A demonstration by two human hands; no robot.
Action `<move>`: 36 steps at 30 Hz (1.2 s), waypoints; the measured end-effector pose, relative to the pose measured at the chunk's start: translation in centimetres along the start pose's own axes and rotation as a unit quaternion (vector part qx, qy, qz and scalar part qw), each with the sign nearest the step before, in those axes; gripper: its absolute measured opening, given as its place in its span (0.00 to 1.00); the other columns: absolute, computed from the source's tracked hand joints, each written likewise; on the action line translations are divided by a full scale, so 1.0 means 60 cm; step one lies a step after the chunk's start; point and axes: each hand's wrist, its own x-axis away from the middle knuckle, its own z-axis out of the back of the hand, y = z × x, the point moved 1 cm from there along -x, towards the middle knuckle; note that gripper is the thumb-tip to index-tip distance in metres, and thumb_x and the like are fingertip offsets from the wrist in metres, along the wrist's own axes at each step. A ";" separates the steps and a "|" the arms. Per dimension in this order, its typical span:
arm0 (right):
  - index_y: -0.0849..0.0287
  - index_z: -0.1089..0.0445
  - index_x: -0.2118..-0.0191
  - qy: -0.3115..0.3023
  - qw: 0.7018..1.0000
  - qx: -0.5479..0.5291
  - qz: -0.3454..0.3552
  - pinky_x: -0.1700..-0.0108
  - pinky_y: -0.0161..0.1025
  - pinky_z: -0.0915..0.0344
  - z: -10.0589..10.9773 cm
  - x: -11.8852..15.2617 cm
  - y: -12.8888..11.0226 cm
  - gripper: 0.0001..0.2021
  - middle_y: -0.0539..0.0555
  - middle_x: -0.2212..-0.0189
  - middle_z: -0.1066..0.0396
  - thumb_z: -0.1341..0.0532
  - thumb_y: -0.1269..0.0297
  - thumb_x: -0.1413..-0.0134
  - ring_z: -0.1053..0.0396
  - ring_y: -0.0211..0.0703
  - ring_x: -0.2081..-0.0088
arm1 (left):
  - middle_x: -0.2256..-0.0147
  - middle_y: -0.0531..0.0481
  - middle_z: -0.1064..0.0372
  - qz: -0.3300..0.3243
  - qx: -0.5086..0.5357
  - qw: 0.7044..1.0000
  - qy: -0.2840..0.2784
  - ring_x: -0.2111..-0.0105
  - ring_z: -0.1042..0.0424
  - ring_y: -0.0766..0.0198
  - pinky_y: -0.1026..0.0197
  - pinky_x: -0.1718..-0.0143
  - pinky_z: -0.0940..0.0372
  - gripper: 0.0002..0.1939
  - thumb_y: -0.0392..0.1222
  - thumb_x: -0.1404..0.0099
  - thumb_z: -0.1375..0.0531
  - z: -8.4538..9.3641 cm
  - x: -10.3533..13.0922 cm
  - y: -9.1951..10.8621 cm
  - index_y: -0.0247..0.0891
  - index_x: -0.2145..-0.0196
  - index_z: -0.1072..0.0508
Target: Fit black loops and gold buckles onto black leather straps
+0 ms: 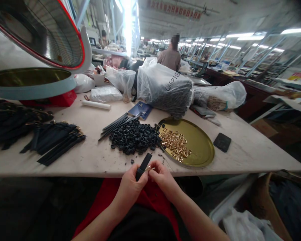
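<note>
At the table's front edge, my left hand (132,180) is closed round a short black strap (145,162) that points up and away. My right hand (161,176) pinches at a small gold buckle (148,168) beside the strap, and the fingertips of both hands nearly meet there. Just beyond them lies a heap of small black loops (134,137). Gold buckles (177,145) are spread over the left part of a round gold tray (202,147). Long thin black strips (115,124) lie behind the loops.
Bundles of black straps (57,139) lie at the left, below a round mirror-like fan (45,30). A dark flat pad (222,142) is right of the tray. Plastic bags (163,87) and a white roll (96,105) stand farther back. A person (171,57) is in the background.
</note>
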 end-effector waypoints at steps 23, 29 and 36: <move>0.58 0.36 0.69 0.068 0.900 -0.394 -0.172 0.75 0.24 0.38 0.014 -0.001 0.030 0.18 0.44 0.76 0.33 0.29 0.68 0.69 0.36 0.26 0.78 | 0.75 0.54 0.36 0.075 -0.016 0.982 -0.174 0.75 0.39 0.67 0.68 0.74 0.44 0.15 0.49 0.39 0.49 0.033 -0.003 -0.027 0.36 0.64 0.31; 0.59 0.36 0.72 0.083 0.933 -0.332 -0.114 0.79 0.25 0.40 0.006 0.026 0.054 0.14 0.43 0.82 0.37 0.31 0.62 0.63 0.41 0.26 0.82 | 0.72 0.52 0.30 0.042 -0.111 0.973 -0.198 0.71 0.33 0.61 0.66 0.67 0.41 0.13 0.46 0.40 0.51 0.038 0.018 -0.002 0.39 0.69 0.28; 0.61 0.33 0.71 0.022 0.969 -0.224 -0.096 0.74 0.30 0.39 -0.014 0.058 0.052 0.11 0.46 0.79 0.33 0.33 0.61 0.60 0.38 0.31 0.78 | 0.71 0.52 0.31 0.028 -0.098 0.973 -0.208 0.69 0.33 0.62 0.65 0.66 0.41 0.10 0.43 0.40 0.50 0.040 0.044 0.007 0.38 0.69 0.32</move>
